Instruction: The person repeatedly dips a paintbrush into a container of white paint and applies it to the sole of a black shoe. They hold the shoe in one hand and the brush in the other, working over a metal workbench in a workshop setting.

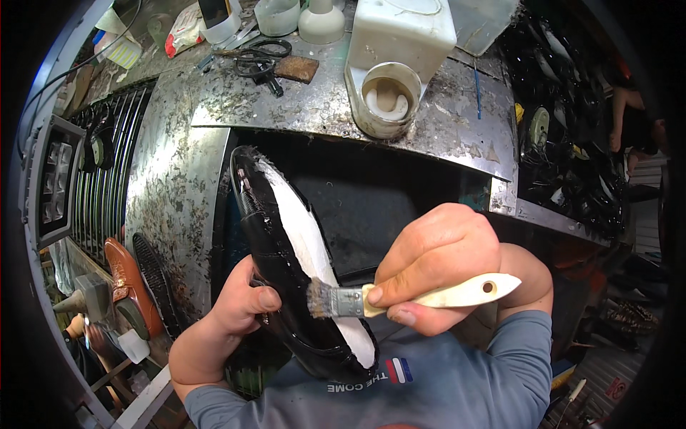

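My left hand (239,297) is closed around the side of a black shoe upper (270,239), its thumb lying over the near edge. The upper is tilted lengthwise in front of my body, with a long white strip (299,220) showing along its underside. In my closed right hand (443,250) is a flat paintbrush (468,292) with a pale handle and a metal ferrule. Its worn bristles rest on or just over the strip's lower half; contact is hard to make out.
A white dispenser (407,36) with a cup of liquid (386,100) stands on the stained metal bench (300,107), near scissors (261,57) and a brown block (296,69). Left are a slatted rack (118,171) and brown shoe (132,286); right, piled black shoes (564,129). Other people's hands show at both sides.
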{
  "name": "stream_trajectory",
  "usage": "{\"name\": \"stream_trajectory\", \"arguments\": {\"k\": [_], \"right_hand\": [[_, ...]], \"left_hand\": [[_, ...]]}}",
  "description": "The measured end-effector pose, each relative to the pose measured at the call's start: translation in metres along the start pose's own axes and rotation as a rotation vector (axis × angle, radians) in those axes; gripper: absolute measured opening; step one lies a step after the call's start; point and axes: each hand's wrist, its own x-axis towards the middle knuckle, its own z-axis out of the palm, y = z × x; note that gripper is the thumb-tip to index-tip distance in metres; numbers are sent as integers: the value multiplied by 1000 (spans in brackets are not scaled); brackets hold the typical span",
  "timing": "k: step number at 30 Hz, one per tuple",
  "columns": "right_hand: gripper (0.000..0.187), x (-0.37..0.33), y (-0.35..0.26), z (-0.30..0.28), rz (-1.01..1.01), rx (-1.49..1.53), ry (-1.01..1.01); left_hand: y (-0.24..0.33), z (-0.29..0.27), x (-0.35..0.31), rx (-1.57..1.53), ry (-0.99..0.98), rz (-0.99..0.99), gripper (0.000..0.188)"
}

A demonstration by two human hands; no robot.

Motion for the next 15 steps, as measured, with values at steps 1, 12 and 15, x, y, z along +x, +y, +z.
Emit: {"name": "stream_trajectory", "arguments": {"k": [1, 12, 15], "right_hand": [[14, -1, -2, 0, 19, 25, -12], [16, 14, 44, -99, 369, -787, 247], [12, 8, 70, -102, 354, -1074, 165]], "left_hand": [[0, -2, 1, -12, -12, 1, 94], [-13, -25, -8, -105, -37, 79, 90], [-17, -27, -10, -111, 48, 105, 84]]}}
